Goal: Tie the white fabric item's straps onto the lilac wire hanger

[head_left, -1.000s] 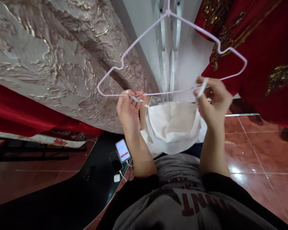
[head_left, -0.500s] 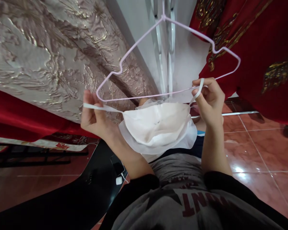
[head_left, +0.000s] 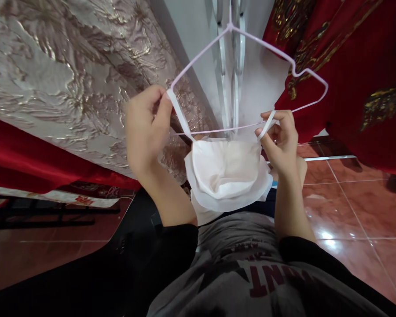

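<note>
A grey shirt [head_left: 237,246] is worn. Big dark red letters [head_left: 270,281] are printed across its front and are seen upside down. Some smaller dark print is seen near them, but it is too small to be read. The sleeves are black. The left sleeve [head_left: 165,251] and the right sleeve [head_left: 303,255] end partway up the arms, so the forearms are left bare. The left hand [head_left: 147,127] and the right hand [head_left: 280,145] are bare too. A bit of dark blue cloth [head_left: 267,207] is seen past the shirt's edge.
</note>
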Demonstrator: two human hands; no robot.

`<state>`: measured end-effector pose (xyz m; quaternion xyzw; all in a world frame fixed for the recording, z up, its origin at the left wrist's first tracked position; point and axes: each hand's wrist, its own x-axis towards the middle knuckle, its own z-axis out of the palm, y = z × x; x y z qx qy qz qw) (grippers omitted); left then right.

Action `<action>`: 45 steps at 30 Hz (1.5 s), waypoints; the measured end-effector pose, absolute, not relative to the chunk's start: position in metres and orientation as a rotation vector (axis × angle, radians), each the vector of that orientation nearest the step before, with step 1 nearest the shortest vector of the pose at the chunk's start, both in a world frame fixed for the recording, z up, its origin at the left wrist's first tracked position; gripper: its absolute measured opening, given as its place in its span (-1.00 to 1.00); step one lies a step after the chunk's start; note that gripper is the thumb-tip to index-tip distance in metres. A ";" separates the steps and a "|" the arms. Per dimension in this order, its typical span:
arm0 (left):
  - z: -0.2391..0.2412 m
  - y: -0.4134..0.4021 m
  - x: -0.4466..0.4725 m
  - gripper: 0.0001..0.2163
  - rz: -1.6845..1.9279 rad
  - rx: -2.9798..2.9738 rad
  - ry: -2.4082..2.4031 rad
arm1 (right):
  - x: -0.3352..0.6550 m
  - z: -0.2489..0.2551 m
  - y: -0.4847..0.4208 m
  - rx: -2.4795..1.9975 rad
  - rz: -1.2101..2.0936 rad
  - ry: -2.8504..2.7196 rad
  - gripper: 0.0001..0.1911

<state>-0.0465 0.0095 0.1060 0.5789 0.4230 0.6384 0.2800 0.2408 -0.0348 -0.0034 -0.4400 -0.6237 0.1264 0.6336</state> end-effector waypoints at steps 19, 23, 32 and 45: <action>0.004 -0.010 0.013 -0.77 1.829 0.949 0.954 | 0.240 -0.010 -0.038 -0.963 0.228 -1.335 -0.69; 0.011 -0.014 0.016 -0.87 1.903 0.918 0.900 | 0.282 -0.025 -0.019 -0.833 -0.116 -0.922 -0.68; 0.013 -0.010 0.033 -0.75 2.003 0.823 0.959 | 0.309 0.036 -0.023 -0.829 0.049 -1.050 -0.73; 0.012 -0.010 0.025 -0.82 2.008 0.863 0.992 | 0.355 0.004 -0.014 -0.795 0.092 -0.872 -0.84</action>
